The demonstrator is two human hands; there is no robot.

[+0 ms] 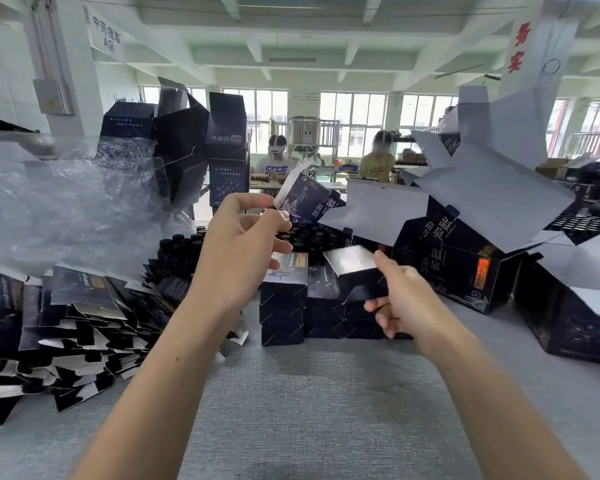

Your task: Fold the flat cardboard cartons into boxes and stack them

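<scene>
Left grip (243, 244) pinches a small dark blue cardboard carton (305, 202) above the grey desk (309, 393); right grip (400, 299) holds a dark silver-flapped box (352, 263) by the stack of dark boxes (284, 306); fingers hide its bottom.

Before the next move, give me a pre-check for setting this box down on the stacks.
1. Right hand grips the folded box: ok.
2. Folded box's silver top flap tucked in: cannot tell.
3. Its bottom locked: cannot tell, hidden.
4. Stacks standing upright on the table: ok.
5. Left hand pinches the next carton, clear of the stacks: ok.
6. Flat cartons piled at the left: ok.
</scene>
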